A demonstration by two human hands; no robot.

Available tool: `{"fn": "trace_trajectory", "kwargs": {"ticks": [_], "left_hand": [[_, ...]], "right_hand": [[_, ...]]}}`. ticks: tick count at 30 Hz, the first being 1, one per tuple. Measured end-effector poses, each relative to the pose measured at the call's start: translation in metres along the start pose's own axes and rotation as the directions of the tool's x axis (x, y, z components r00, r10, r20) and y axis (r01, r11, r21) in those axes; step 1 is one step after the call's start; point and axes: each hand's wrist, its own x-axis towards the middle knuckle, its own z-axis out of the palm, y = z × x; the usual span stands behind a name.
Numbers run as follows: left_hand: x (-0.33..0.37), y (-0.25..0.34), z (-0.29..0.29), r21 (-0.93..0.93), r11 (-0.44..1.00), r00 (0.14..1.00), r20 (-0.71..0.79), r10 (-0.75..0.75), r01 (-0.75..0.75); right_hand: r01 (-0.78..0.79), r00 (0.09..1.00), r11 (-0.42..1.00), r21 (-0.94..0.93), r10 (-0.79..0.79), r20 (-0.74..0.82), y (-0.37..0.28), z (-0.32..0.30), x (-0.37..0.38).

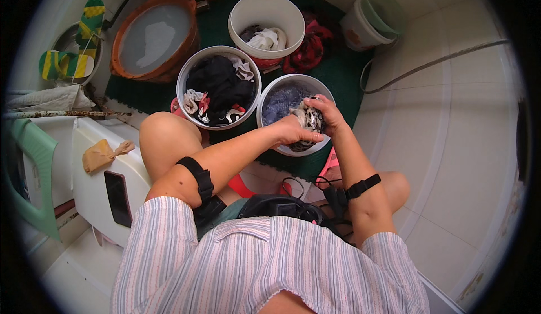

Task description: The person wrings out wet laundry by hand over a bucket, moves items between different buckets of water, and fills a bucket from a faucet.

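Observation:
Both my hands grip a patterned black-and-white cloth (309, 120) over a white bucket (269, 96) that holds bluish water. My left hand (295, 130) clutches the cloth's lower part and my right hand (328, 113) holds its top, the two pressed close together. To the left stands a second white bucket (184, 77) filled with dark and light clothes (218, 89). Behind it a third white bucket (265, 9) holds a few white and dark garments.
An orange basin (152, 35) of cloudy water sits at back left on a green mat (338, 71). A red cloth (309, 48) lies beside the buckets. A tipped white pail (369, 21), a hose (428, 65), yellow-green sandals (79, 46) and a white appliance (110, 173) surround me.

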Motion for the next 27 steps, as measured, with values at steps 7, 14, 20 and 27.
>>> {"fn": "trace_trajectory", "kwargs": {"ticks": [7,14,20,27], "left_hand": [[0.004,0.001,0.004,0.55,0.834,0.964,-0.245,0.104,0.05],[-0.003,0.007,0.013,0.822,0.538,0.836,-0.42,0.353,0.186],[0.004,0.018,-0.007,-0.405,0.907,0.984,-0.08,-0.161,0.116],[-0.01,0.029,-0.009,-0.733,0.587,0.93,0.354,-0.102,0.343]], "right_hand": [[0.091,0.991,0.935,-0.343,-0.119,-0.062,-0.006,0.006,0.009],[0.056,0.863,0.814,-0.579,-0.33,-0.382,-0.001,0.02,0.002],[0.057,0.998,0.981,0.187,-0.063,0.026,-0.011,-0.014,-0.018],[0.202,0.863,0.778,0.594,-0.428,0.267,-0.001,0.003,-0.023]]}}
